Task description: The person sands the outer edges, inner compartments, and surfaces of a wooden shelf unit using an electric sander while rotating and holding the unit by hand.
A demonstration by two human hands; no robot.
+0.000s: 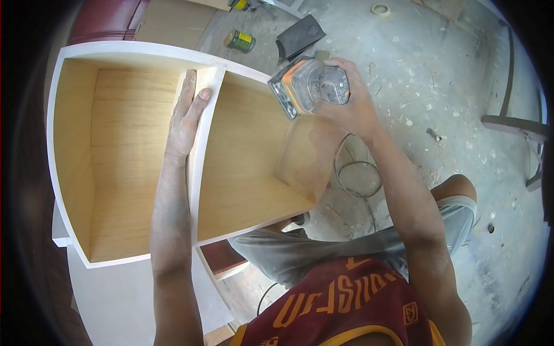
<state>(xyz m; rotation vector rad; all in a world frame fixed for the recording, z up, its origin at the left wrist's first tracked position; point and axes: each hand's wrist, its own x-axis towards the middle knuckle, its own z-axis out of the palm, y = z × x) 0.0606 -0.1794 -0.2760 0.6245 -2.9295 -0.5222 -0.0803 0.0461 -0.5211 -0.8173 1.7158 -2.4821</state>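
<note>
White edging framed the pale wooden cabinet (124, 138) in front of me, its two compartments facing up at me with plain grain showing inside. A divider (203, 161), white along its front edge, parted the left compartment from the right. Below the cabinet's near side lay a smooth pale panel (127, 294). To the right spread the grey concrete floor (438, 173), flecked with white spots and dust. Past the far rim sat a can (240, 41) with a yellow and green label, and near it a dark flat piece (300, 36) that I could not identify; farther off lay a roll of tape (380, 10). A dark cord (359, 162) looped on the floor beside the cabinet's right end.

My left arm reached out nearly straight over the cabinet, and my left hand (183, 130) rested on the divider, the visible fingers stretched along its left face and the thumb spread apart from them on the white edge. My right arm bent at the elbow, and my right hand (355, 109) gripped an orange-and-black power sander (311, 86), fingers and thumb curled around its dusty body. The sander tilted at the cabinet's far right corner; whether its pad touched the rim, I could not tell.
</note>
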